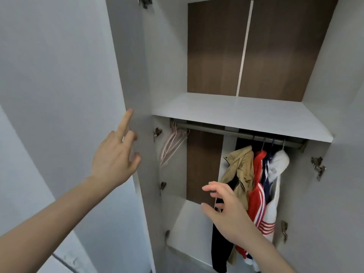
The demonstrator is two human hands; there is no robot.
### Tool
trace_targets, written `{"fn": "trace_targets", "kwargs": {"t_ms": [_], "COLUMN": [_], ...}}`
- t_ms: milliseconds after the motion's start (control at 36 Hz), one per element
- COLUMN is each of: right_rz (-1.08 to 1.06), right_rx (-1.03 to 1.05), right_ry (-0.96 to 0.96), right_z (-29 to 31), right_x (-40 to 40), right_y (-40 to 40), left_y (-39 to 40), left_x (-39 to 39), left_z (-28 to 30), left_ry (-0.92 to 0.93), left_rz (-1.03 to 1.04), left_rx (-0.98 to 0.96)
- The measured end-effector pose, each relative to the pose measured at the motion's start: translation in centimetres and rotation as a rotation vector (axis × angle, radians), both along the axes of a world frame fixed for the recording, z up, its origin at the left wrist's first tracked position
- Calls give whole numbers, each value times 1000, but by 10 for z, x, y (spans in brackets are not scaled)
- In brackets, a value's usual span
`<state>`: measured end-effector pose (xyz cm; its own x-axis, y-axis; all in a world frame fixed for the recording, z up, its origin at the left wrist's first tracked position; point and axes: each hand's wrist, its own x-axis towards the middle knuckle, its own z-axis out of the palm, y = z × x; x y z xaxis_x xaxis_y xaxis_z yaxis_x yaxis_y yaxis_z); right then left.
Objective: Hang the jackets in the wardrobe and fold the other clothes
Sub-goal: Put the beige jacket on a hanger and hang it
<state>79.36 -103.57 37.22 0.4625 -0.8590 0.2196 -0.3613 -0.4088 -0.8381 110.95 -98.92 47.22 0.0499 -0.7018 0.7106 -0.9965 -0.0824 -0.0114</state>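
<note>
- Starting at the left, my left hand (116, 160) sits against the edge of the open wardrobe door (126, 66), index finger straight up along it and the others loosely bent; it holds nothing.
- Moving in, a bunch of bare pink hangers (173, 146) hangs at the left end of the rail (236, 133), under the white shelf (236, 111).
- My right hand (226, 209) hovers inside the opening with fingers spread and empty, just in front of the tan jacket (240, 168).
- Further right, the red striped jacket (258, 194) and a white hooded one (277, 166) hang packed together on the same rail, with a dark navy garment between them.
- My worry: the tan jacket looks bunched and crooked, so a careless brush from my right hand could pull it off.
- Reaching for a pink hanger could tangle the bunch and drop several.
- No clothes left for folding are in view.
</note>
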Motion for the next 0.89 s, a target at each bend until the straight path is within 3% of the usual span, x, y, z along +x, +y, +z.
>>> {"fn": "trace_targets", "kwargs": {"t_ms": [389, 694, 806, 889], "right_rz": [145, 306, 445, 633], "right_rx": [-5, 98, 124, 151], "right_ry": [17, 30, 51, 87], "right_z": [2, -21, -25, -27], "right_x": [123, 198, 230, 262], "right_y": [31, 40, 40, 46], "left_y": [42, 104, 153, 203], "left_x": [111, 87, 92, 97], "left_z": [-13, -59, -85, -103], "left_ry": [297, 453, 430, 495], "left_rz": [54, -47, 51, 248], "left_rx": [156, 173, 229, 227]}}
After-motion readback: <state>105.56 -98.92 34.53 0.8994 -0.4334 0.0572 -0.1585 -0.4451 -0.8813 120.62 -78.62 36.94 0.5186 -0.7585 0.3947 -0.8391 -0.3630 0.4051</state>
